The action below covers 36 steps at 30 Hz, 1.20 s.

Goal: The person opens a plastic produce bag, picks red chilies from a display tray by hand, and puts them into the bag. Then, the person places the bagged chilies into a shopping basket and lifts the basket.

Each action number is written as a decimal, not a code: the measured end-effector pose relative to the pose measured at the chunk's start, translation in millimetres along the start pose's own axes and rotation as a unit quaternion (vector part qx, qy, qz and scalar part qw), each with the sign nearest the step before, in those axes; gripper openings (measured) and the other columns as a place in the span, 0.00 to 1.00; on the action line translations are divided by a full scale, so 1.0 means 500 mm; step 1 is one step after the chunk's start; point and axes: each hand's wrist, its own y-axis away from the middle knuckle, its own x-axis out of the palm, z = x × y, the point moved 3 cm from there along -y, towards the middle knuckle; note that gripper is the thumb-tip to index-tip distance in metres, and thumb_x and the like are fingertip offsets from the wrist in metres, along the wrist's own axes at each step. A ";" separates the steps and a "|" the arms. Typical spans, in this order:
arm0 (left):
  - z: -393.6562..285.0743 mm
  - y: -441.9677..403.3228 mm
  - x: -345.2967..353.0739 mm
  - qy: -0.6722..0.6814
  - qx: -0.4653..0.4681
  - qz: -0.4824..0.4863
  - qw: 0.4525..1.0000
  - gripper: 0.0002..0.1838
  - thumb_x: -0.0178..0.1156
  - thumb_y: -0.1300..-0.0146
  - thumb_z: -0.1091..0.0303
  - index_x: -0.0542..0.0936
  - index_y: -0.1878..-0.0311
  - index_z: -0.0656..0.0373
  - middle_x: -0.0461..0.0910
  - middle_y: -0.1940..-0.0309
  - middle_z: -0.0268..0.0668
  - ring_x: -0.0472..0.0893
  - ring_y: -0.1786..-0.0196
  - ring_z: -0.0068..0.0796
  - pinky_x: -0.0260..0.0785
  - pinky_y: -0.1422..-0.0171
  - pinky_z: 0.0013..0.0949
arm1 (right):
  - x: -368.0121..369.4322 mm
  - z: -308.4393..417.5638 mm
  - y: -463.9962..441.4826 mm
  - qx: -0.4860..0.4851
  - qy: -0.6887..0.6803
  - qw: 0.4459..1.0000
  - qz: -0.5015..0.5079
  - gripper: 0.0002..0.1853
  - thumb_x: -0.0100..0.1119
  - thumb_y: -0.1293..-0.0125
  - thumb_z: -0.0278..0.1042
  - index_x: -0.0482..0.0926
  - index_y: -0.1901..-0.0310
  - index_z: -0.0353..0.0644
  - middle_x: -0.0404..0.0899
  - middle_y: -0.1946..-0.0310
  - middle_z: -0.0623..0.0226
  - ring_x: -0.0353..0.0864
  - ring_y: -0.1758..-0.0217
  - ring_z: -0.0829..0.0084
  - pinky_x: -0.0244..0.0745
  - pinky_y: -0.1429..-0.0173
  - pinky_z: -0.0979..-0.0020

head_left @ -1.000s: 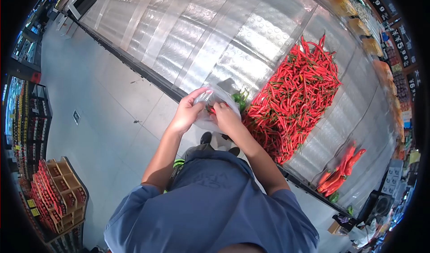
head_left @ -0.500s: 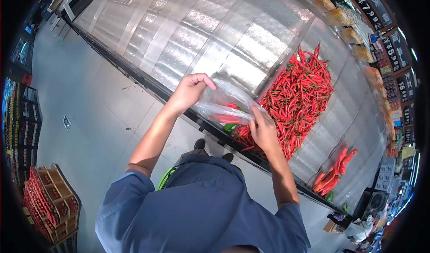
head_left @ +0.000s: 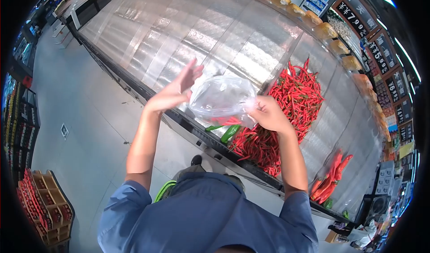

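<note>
My right hand (head_left: 268, 113) is closed on the rim of a clear plastic bag (head_left: 221, 94), at the bag's right side. The bag's mouth gapes wide, and some red shows through its lower part; I cannot tell whether those chilies lie inside or behind it. My left hand (head_left: 176, 89) is open with fingers spread, just left of the bag and apart from it or barely touching. Two green peppers (head_left: 230, 133) lie below the bag at the stand's front edge. To the right spreads a heap of thin red chilies (head_left: 298, 96).
A metal-lined display stand (head_left: 165, 33) stretches across the view, with a black front edge. Larger red peppers (head_left: 332, 177) lie at its right end. Price signs (head_left: 356, 11) hang at the far right. A wooden rack (head_left: 49, 203) stands on the floor at lower left.
My left hand has let go of the bag and opened, moving slightly left. The bag's mouth has widened, my right hand still gripping it. The green peppers show more fully.
</note>
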 end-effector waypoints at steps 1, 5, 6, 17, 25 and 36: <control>0.004 0.025 0.040 -0.123 -0.079 0.072 0.987 0.66 0.76 0.46 0.43 0.40 0.18 0.58 0.49 0.19 0.53 0.52 0.18 0.48 0.42 0.17 0.41 | 0.002 0.007 -0.003 0.004 -0.044 0.998 0.038 0.07 0.60 0.30 0.26 0.83 0.56 0.34 0.83 0.71 0.74 0.76 0.67 0.85 0.75 0.61 0.74; 0.064 0.086 0.233 -0.322 -0.146 0.189 0.916 0.38 0.75 0.41 0.52 0.73 0.35 0.65 0.79 0.41 0.44 0.78 0.40 0.36 0.69 0.34 0.36 | 0.025 0.014 -0.004 0.058 -0.103 0.984 0.132 0.07 0.62 0.32 0.26 0.82 0.56 0.34 0.82 0.70 0.76 0.75 0.70 0.86 0.71 0.66 0.77; 0.084 0.094 0.290 -0.321 -0.152 0.180 0.917 0.38 0.75 0.41 0.52 0.73 0.35 0.65 0.79 0.41 0.44 0.78 0.40 0.36 0.69 0.34 0.36 | 0.033 0.013 0.004 0.096 -0.103 0.980 0.138 0.06 0.63 0.34 0.25 0.82 0.56 0.34 0.82 0.71 0.76 0.74 0.73 0.87 0.68 0.70 0.77; 0.266 0.263 0.597 0.300 -0.211 -0.207 0.907 0.25 0.55 0.24 0.49 0.76 0.37 0.62 0.83 0.49 0.37 0.82 0.50 0.27 0.76 0.42 0.37 | -0.085 -0.018 0.203 -0.141 0.227 0.951 -0.154 0.14 0.62 0.31 0.34 0.80 0.47 0.38 0.82 0.71 0.61 0.81 0.70 0.69 0.75 0.61 0.66; 0.181 0.457 0.706 0.509 -0.083 -0.423 0.745 0.34 0.41 0.23 0.39 0.68 0.28 0.57 0.75 0.34 0.43 0.76 0.33 0.41 0.66 0.26 0.50 | 0.170 -0.169 0.417 0.167 -0.403 0.880 0.188 0.26 0.58 0.25 0.37 0.65 0.30 0.40 0.76 0.43 0.61 0.81 0.51 0.75 0.81 0.49 0.68; 0.002 0.702 0.802 0.165 -0.123 -0.555 0.806 0.22 0.69 0.35 0.69 0.75 0.40 0.62 0.82 0.58 0.30 0.80 0.61 0.19 0.73 0.56 0.29 | 0.439 -0.047 0.599 0.073 -0.378 0.855 0.349 0.26 0.61 0.27 0.28 0.66 0.31 0.35 0.78 0.44 0.64 0.78 0.43 0.78 0.74 0.41 0.75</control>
